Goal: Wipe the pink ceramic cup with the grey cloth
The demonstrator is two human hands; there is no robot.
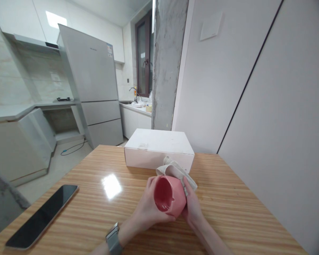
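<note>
A pink faceted pot, hollow, is tilted with its round mouth towards me, above the wooden table. My left hand is closed around its left side and lower edge, the thumb below the mouth. A small notch shows in the rim. My right hand is closed on a light grey cloth and presses it to the pot's right side. The cloth drapes over the pot's far side. Part of the right fingers is hidden behind the pot.
A white box lies on the table just beyond the cloth. At the left edge lies a dark phone. A white wall rises along the right. Behind are a fridge, a grey pillar and a sink counter.
</note>
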